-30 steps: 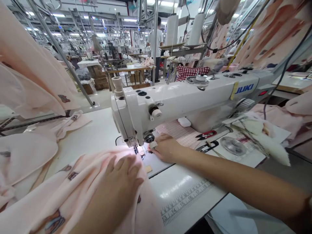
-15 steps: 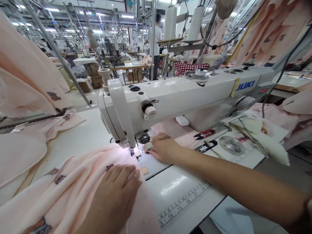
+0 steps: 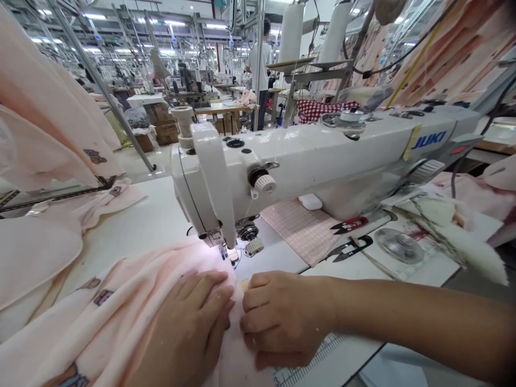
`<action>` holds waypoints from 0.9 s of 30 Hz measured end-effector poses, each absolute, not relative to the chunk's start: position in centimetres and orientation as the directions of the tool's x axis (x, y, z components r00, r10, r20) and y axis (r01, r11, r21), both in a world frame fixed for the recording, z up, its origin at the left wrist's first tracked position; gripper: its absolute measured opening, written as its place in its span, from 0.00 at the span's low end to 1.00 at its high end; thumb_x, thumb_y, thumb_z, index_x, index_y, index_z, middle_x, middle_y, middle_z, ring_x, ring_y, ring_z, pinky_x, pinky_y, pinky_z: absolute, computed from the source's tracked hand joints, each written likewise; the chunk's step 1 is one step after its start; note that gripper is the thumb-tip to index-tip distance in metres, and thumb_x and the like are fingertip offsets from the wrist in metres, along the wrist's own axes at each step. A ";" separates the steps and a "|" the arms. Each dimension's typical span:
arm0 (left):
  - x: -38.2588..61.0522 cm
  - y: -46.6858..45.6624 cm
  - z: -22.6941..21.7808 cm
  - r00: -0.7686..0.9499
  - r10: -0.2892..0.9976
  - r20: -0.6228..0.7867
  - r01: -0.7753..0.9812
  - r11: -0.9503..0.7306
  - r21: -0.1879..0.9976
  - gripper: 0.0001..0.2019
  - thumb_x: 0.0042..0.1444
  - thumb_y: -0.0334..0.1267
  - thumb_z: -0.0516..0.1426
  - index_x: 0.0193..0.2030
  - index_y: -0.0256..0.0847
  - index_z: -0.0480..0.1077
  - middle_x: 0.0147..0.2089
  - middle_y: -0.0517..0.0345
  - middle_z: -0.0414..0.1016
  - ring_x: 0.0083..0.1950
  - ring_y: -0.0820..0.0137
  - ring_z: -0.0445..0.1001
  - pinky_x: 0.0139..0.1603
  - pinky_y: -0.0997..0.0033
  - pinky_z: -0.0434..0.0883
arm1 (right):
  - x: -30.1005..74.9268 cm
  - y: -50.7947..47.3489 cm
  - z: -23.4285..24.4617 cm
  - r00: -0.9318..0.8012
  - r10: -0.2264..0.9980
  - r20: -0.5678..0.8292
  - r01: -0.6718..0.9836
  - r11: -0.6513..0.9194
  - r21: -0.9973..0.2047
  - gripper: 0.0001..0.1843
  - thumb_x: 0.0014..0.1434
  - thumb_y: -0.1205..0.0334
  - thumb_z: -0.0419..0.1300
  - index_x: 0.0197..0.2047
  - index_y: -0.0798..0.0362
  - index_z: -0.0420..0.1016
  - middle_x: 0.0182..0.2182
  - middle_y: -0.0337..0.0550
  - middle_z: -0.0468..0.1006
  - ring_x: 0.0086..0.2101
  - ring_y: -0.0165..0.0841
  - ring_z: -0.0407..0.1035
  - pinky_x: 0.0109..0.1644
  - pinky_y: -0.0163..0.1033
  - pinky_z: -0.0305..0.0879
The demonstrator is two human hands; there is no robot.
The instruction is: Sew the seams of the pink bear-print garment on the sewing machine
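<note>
A pink fleece fabric (image 3: 133,290) with small printed figures lies in folds on the sewing machine table. Its edge runs under the lit presser foot (image 3: 223,251) of a white JUKI sewing machine (image 3: 298,166). My left hand (image 3: 189,317) rests palm down on the fabric in front of the needle, fingers stretched forward and side by side. Just to its right, my right hand (image 3: 282,314) has its fingers curled at the fabric's right edge and closed on it; the fingertips are partly hidden.
Right of the needle lie a pink checked cloth (image 3: 300,228), red thread snips (image 3: 350,224), black thread snips (image 3: 352,248) and a clear round dish (image 3: 399,246). A printed ruler (image 3: 310,360) marks the table front. Thread cones (image 3: 291,35) stand behind; a person (image 3: 262,64) is farther back.
My right hand has come back from beside the needle area to the fabric's right edge and curled there. My left hand stays on the fabric. The view has shifted slightly.
</note>
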State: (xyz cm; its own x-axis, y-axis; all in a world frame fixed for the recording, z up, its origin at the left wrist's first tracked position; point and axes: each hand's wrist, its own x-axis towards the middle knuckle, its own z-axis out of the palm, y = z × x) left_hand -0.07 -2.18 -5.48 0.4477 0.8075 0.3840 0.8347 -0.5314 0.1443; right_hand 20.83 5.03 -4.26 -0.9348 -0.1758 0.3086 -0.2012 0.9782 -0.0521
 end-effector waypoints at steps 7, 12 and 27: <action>-0.5 -1.4 -6.0 0.418 0.839 0.350 0.864 -0.486 0.132 0.12 0.60 0.33 0.50 0.49 0.45 0.67 0.51 0.53 0.71 0.49 0.60 0.68 0.48 0.53 0.68 | 20.8 5.3 -4.4 -0.921 -0.136 0.364 -0.176 0.981 -0.079 0.17 0.63 0.58 0.51 0.27 0.55 0.73 0.27 0.38 0.72 0.31 0.33 0.60 0.35 0.44 0.53; -0.5 -0.6 -5.9 0.429 0.828 0.362 0.861 -0.496 0.113 0.10 0.60 0.33 0.50 0.46 0.44 0.68 0.51 0.53 0.71 0.48 0.60 0.69 0.47 0.53 0.68 | 20.5 5.6 -4.4 -0.920 -0.100 0.379 -0.127 0.991 -0.047 0.17 0.64 0.59 0.52 0.27 0.55 0.73 0.28 0.38 0.73 0.30 0.32 0.60 0.33 0.43 0.53; -2.3 1.2 -5.4 0.322 0.845 0.428 0.929 -0.370 0.032 0.13 0.61 0.37 0.48 0.49 0.38 0.66 0.46 0.46 0.76 0.47 0.56 0.74 0.50 0.49 0.67 | 20.2 5.6 -4.8 -0.884 0.093 0.458 0.080 0.996 -0.048 0.15 0.65 0.54 0.55 0.36 0.55 0.75 0.44 0.41 0.78 0.41 0.32 0.68 0.41 0.40 0.61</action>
